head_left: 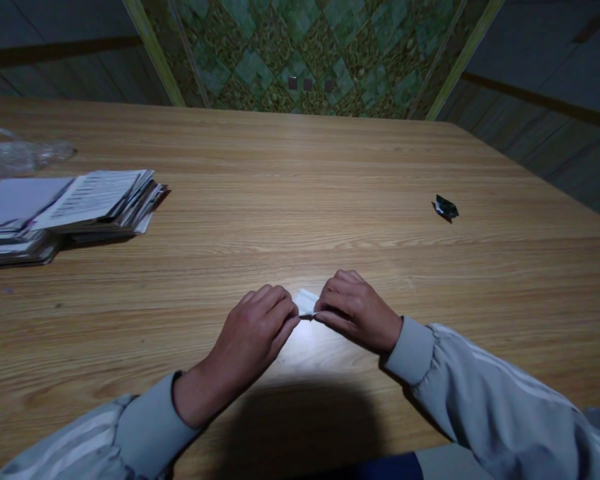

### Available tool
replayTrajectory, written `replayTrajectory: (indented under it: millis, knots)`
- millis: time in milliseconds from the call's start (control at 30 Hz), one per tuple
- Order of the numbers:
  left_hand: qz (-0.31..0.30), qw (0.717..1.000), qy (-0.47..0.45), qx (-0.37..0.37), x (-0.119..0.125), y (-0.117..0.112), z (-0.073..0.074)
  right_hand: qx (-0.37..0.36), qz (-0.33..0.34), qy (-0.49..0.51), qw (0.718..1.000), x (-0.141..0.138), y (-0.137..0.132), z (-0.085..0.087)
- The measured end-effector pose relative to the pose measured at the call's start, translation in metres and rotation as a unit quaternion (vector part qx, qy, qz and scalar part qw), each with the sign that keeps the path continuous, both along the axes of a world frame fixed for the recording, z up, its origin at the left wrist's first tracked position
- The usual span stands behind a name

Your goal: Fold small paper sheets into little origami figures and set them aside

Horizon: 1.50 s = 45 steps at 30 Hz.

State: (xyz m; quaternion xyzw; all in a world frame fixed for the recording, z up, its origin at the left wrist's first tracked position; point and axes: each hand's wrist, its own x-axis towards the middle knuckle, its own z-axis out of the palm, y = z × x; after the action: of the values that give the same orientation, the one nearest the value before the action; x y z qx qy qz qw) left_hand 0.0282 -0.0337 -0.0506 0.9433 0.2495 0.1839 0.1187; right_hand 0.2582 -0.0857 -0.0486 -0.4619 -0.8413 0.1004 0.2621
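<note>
Between my hands, near the front of the table, is a small piece of white paper (pixel 306 302) that looks folded. My left hand (pixel 260 323) pinches its left end between thumb and fingers. At the other end, my right hand (pixel 353 307) has its thumb and fingers closed on the paper too. Only the middle of the paper shows; both ends are hidden under my fingertips.
On the left of the wooden table (pixel 290 180) lie stacks of papers or booklets (pixel 95 200). Behind them is a clear plastic bag (pixel 20 155). A small dark crumpled wrapper (pixel 445 208) rests at the right. A patterned wall (pixel 305 53) stands beyond the far edge.
</note>
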Motion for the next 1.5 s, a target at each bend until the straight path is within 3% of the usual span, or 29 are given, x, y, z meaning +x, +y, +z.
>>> replayTrajectory:
  millis: [167, 467, 900, 1500]
  knots:
    - [0.006, 1.0, -0.006, -0.01, -0.001, 0.003, 0.001, -0.031, -0.003, 0.017, 0.999, -0.001, 0.0, 0.001]
    - [-0.01, 1.0, -0.014, -0.008, -0.003, 0.009, -0.002, -0.016, -0.023, -0.03, 0.999, 0.003, 0.004, 0.002]
    - [0.047, 0.999, 0.007, 0.002, 0.0, 0.009, 0.001, -0.056, -0.075, 0.021, 0.995, -0.001, 0.006, 0.002]
    - [0.087, 0.995, 0.023, -0.034, 0.006, 0.014, 0.0, -0.072, -0.13, 0.007, 0.989, -0.006, 0.005, 0.003]
